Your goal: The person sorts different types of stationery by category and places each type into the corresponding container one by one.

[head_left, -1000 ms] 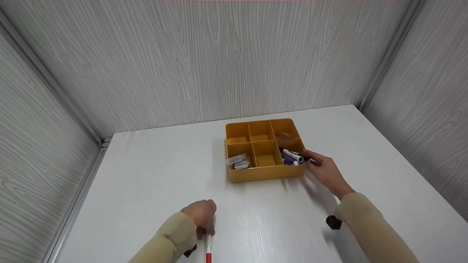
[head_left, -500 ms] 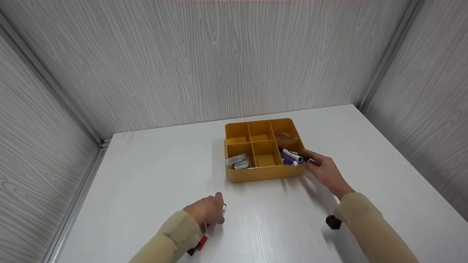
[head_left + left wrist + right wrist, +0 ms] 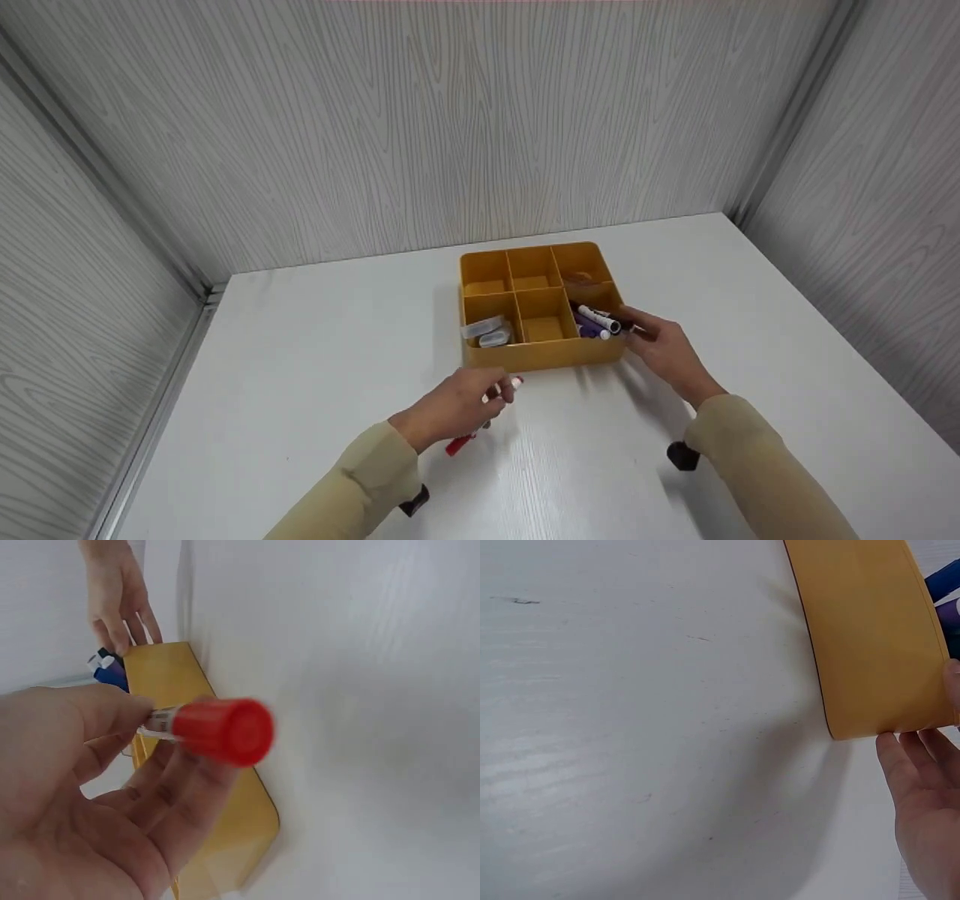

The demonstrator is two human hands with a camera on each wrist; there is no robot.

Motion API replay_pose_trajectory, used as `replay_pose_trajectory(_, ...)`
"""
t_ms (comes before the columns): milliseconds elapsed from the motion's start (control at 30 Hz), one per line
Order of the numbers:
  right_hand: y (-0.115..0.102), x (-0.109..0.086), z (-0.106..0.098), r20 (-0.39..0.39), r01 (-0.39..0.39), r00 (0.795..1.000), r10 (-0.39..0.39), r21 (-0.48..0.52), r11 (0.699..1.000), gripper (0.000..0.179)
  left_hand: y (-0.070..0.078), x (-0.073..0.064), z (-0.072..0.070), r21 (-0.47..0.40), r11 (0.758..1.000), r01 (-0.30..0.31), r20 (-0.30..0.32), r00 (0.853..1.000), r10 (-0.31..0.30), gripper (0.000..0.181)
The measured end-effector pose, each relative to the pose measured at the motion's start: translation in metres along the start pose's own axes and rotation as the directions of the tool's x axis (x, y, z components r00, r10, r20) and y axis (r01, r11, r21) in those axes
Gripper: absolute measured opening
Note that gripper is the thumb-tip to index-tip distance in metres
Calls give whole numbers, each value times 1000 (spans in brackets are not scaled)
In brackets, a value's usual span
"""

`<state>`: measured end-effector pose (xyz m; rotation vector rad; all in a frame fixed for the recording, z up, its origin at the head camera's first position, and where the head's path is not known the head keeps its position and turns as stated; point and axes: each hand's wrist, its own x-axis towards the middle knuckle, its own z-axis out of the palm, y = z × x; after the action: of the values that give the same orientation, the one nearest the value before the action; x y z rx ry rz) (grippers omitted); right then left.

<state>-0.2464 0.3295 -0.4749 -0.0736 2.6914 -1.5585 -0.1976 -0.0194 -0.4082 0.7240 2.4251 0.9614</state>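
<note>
My left hand [image 3: 456, 405] pinches a whiteboard marker with a red cap [image 3: 221, 729] and a white barrel between thumb and fingers. It holds the marker slanted, just in front of the yellow divided organizer box [image 3: 546, 355]. My right hand [image 3: 666, 354] grips the box at its front right corner. In the right wrist view its fingertips [image 3: 887, 741] press the outer side wall and the thumb [image 3: 952, 682] lies at the rim. Several markers [image 3: 598, 321], white, purple and dark, lie in the front right compartment beside that hand.
Small clear plastic cases [image 3: 491, 333] sit in the front left compartment. The back right compartment holds a brownish, see-through thing [image 3: 582, 279]. The white table [image 3: 322, 360] is enclosed by pale wood-grain panels [image 3: 390, 127] at the back and both sides.
My left hand has lifted the red marker and carried it forward and right toward the box, turning it from pointing at me to a slant. The right hand stays at the box corner.
</note>
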Motion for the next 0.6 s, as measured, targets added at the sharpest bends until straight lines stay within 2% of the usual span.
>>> replay_pose_trajectory(167,-2,0,-1,2,-13,1000,13,7,1000,53,23,17,-2,8,996,-84,-69,994,85,24)
replay_pose_trajectory(333,-3,-2,-2,1,-38,999,38,-4,999,54,50,39,-3,79,992,-94,-73,992,100,43)
replay_pose_trajectory(500,-3,-2,-1,9,-54,999,53,11,999,54,71,62,-2,108,991,-79,-113,989,91,39)
replay_pose_trajectory(600,-4,-1,1,7,-52,999,52,19,998,53,81,76,-3,176,981,-84,-164,980,113,33)
